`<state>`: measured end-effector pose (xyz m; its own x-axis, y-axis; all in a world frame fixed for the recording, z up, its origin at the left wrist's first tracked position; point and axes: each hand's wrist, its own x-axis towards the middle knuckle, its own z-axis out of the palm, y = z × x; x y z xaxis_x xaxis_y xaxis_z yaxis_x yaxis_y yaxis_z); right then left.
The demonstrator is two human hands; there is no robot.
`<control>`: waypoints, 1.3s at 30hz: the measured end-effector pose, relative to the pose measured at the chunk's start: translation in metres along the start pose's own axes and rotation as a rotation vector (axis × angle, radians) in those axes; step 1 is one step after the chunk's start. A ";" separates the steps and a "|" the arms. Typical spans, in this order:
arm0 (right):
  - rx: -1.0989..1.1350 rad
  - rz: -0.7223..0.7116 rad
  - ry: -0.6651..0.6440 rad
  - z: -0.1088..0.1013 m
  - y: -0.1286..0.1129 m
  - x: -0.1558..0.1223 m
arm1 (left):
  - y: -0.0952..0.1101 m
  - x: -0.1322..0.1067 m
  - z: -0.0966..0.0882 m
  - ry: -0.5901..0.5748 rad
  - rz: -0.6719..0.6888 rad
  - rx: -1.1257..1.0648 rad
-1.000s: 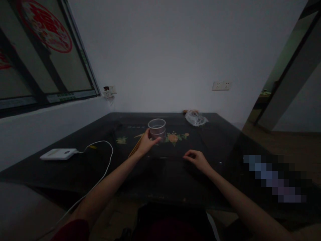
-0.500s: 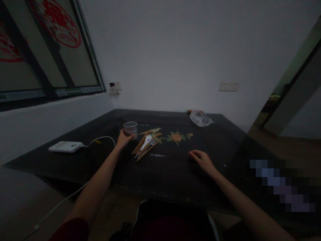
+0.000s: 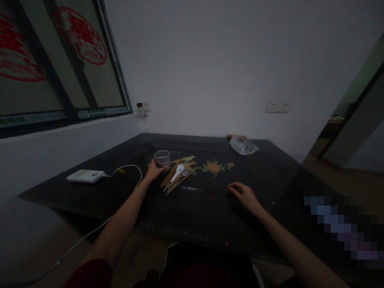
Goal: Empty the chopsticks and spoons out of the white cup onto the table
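My left hand (image 3: 155, 171) is wrapped round a pale, see-through cup (image 3: 162, 158) that is upright at the left of the dark table. Just right of it lies a loose bundle of wooden chopsticks (image 3: 181, 187). A white soup spoon (image 3: 178, 173) rests among them, along with a metal spoon (image 3: 185, 173). My right hand (image 3: 246, 197) lies on the table to the right, fingers loosely bent and thumb apart from them, holding nothing that I can see.
A white power bank (image 3: 85, 176) with a white cable (image 3: 139, 170) lies at the left. Near the wall is a crumpled clear plastic bag (image 3: 243, 145). The dark table (image 3: 204, 212) bears a printed flower pattern. A blurred-out patch covers something at the right.
The whole view has shifted, so things appear a little farther right and lower. The cup in my left hand sits slightly lower and closer to the chopsticks. My right hand stays put.
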<state>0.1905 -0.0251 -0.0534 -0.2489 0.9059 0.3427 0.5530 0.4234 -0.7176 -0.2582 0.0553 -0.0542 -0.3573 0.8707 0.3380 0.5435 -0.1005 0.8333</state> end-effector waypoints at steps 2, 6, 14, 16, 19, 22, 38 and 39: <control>-0.010 0.001 -0.009 0.000 0.000 0.000 | -0.001 0.000 0.001 -0.020 0.012 -0.019; -0.022 0.005 -0.009 0.000 0.000 0.001 | 0.001 -0.001 0.000 -0.033 0.013 -0.052; -0.029 0.001 -0.024 -0.001 -0.002 0.000 | 0.003 0.000 -0.002 -0.028 -0.001 -0.077; -0.036 0.007 -0.033 -0.002 -0.003 -0.001 | 0.003 0.000 -0.002 -0.031 0.002 -0.085; -0.046 0.015 -0.043 -0.002 -0.003 0.000 | 0.001 0.000 -0.003 -0.045 0.010 -0.087; -0.040 0.002 -0.040 -0.002 -0.002 0.000 | 0.001 0.001 -0.004 -0.049 0.005 -0.077; -0.023 -0.022 -0.027 -0.001 -0.001 -0.001 | 0.004 -0.001 -0.006 -0.045 0.006 -0.043; -0.024 -0.021 -0.027 -0.001 -0.001 -0.001 | 0.003 0.000 -0.006 -0.046 0.011 -0.046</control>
<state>0.1909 -0.0260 -0.0526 -0.2820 0.8969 0.3406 0.5664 0.4422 -0.6955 -0.2612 0.0522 -0.0494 -0.3161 0.8904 0.3274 0.5109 -0.1310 0.8496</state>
